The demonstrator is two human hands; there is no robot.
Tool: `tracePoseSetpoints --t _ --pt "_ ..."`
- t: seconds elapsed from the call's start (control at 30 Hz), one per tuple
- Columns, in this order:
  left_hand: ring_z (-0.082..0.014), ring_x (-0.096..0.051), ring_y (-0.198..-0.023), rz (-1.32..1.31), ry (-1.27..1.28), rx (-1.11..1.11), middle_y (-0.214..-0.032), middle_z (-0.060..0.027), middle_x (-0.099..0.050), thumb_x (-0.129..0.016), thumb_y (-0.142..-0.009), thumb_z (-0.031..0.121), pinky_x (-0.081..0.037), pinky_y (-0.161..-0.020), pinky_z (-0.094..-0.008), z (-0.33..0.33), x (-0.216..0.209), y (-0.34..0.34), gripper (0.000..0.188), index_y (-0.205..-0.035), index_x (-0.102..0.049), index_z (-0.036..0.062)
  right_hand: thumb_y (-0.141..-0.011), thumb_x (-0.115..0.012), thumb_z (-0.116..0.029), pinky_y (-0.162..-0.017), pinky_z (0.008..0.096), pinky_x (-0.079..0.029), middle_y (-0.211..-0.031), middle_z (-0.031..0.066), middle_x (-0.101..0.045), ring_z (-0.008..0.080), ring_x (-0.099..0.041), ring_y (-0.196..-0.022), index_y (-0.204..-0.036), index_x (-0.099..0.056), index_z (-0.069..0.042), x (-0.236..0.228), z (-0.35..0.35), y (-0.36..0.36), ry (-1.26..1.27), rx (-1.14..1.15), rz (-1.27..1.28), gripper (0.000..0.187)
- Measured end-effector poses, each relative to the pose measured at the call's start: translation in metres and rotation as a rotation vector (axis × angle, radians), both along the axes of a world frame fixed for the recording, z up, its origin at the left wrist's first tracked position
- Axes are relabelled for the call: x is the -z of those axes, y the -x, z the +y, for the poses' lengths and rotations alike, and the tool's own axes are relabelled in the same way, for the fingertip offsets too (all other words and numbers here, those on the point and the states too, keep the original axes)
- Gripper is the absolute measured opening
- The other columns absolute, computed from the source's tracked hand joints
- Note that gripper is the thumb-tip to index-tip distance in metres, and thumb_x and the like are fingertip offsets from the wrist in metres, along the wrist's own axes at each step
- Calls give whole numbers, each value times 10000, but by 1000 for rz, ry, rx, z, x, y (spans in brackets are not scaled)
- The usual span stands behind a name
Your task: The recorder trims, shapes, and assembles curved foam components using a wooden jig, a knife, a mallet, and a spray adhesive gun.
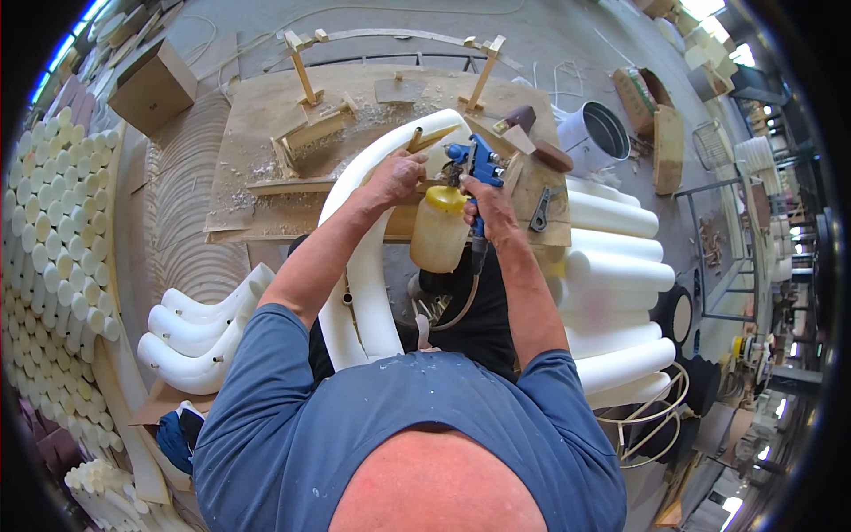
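A large curved white foam piece arches in front of me, its lower part coming back toward my lap. My left hand is closed at its inner edge, just below a short brass-coloured tube end that sticks out of it. In my right hand is a blue spray gun, fingers wrapped round its handle. A cloudy plastic cup with a yellow-stained top hangs under the gun. From the handle's bottom a hose curves down toward my lap. Another tube end shows lower on the foam.
A workbench with wooden jigs and shavings lies ahead. On its right rest a wrench-like tool and blocks. White foam rolls are stacked at right, near a metal bucket. Bent foam pieces lie at left.
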State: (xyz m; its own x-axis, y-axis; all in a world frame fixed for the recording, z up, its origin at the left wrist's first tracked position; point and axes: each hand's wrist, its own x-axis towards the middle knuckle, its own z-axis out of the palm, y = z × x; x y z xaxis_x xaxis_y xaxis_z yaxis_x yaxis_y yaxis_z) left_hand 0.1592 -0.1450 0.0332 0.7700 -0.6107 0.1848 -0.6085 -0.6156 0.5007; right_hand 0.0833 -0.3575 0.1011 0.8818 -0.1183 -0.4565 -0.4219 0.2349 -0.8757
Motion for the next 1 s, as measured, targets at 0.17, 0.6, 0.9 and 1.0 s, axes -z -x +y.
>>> tracePoseSetpoints --t 0.17,0.6,0.9,1.0 --pt "-368 -637 -1158 18 24 -2 -1321 -139 -686 -694 -744 -62 -524 -1011 -406 2 2 2 249 -931 -780 78 -940 -711 -178 -400 282 -403 -768 43 -589 104 -471 -473 -936 -615 -21 -2 -3 1 -7 14 -24 184" --pt "-347 -626 -1144 77 -24 -46 -1344 -113 -677 -668 -791 -50 -520 -1001 -408 18 5 13 261 -991 -772 83 -916 -739 -150 -376 300 -410 -773 59 -598 118 -491 -447 -963 -606 -17 0 4 4 -35 -63 -27 194" --pt "-343 -636 -1077 -97 12 -97 -1311 -117 -681 -669 -725 -52 -526 -981 -412 25 -1 42 294 -948 -785 100 -917 -740 -146 -391 282 -396 -775 57 -601 101 -471 -458 -938 -614 -16 0 20 16 -26 -111 -19 182" --pt "-349 -632 -1070 -118 74 -133 -1309 -119 -673 -690 -711 -47 -529 -968 -416 28 -2 50 289 -943 -782 97 -924 -735 -158 -393 280 -396 -774 50 -595 96 -468 -457 -938 -611 -15 2 11 9 -33 -86 -13 189"
